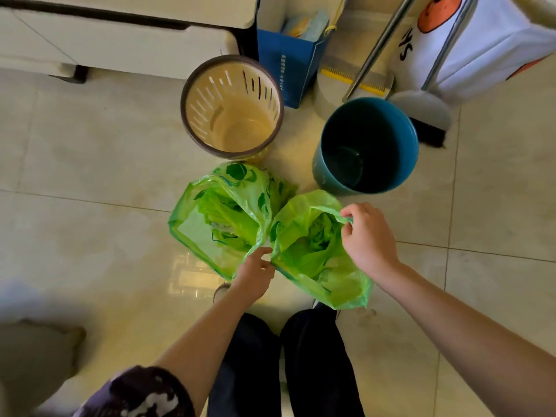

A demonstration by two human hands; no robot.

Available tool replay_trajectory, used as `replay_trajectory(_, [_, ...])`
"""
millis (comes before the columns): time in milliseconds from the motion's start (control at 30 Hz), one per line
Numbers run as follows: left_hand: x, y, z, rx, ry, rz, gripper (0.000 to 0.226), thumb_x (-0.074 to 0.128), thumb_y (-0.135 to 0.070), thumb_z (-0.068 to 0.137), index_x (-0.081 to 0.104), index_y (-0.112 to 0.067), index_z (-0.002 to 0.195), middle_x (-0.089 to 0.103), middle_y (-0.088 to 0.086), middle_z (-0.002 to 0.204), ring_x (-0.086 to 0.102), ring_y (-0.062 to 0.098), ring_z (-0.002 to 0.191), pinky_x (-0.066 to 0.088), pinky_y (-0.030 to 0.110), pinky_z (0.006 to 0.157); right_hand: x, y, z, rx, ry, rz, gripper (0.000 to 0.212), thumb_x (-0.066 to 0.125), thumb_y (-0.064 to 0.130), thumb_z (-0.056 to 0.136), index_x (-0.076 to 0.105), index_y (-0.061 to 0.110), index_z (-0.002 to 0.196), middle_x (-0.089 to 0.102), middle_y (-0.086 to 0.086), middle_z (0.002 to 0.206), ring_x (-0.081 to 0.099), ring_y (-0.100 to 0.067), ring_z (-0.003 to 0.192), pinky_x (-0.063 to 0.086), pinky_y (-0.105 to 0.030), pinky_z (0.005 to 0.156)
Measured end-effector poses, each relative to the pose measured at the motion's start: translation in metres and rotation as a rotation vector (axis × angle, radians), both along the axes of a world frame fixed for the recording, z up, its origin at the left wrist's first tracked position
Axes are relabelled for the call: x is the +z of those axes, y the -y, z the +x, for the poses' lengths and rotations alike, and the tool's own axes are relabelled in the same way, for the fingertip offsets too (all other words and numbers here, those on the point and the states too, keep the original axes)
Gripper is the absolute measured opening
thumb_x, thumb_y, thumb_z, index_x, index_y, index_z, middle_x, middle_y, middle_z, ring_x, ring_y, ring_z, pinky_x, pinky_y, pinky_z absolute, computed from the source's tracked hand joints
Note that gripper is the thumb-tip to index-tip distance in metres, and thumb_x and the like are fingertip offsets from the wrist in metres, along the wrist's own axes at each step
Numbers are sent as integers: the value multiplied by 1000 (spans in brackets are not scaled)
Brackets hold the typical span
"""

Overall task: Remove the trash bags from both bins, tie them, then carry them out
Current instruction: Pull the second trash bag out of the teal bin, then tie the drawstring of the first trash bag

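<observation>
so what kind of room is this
Probably a corner of a home, maybe a kitchen or utility area: tiled floor, a white cabinet, two small waste bins, and a broom with dustpan against the wall.

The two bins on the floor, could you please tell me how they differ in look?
The beige bin has slotted walls and a brown rim; the blue bin has solid walls and a blue rim. The beige bin's inside is pale and bright, the blue bin's dark. The beige bin stands left by the cabinet, the blue bin right by the dustpan. Both are round, upright and bagless.
</observation>
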State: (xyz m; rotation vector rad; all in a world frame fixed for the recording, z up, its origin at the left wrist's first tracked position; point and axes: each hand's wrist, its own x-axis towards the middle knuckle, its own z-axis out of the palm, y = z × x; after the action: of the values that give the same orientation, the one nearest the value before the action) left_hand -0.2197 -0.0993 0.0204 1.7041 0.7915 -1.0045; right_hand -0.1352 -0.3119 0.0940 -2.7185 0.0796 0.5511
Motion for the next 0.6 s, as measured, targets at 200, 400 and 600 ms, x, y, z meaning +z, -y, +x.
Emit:
replay_trajectory(200, [2, -51, -1, 171, 33, 31, 25, 51, -6, 90, 56, -19, 111, 70, 4, 91, 64, 25, 78, 52, 39, 69, -12, -63, 3, 128, -74, 234, 15, 55, 8, 90, 63, 12, 101, 64, -2, 103, 57, -17, 98, 50, -28, 83])
replay_trajectory(400, [-5, -113, 0, 339, 12, 99, 24, 43, 6, 86, 63, -6, 93, 67, 10, 79, 59, 20, 66, 47, 28, 60, -31, -126, 21, 177, -156, 301, 12, 53, 10, 92, 64, 10, 98, 64, -3, 100, 57, -12, 88, 43, -15, 71])
replay_trajectory(600, [-40, -155, -18, 310, -70, 120, 21, 48, -3, 86, 65, -12, 80, 67, 7, 75, 58, 22, 69, 47, 29, 64, -64, -178, 65, 243, -135, 258, 17, 54, 14, 92, 61, 8, 106, 64, -8, 105, 61, -20, 93, 53, -38, 84])
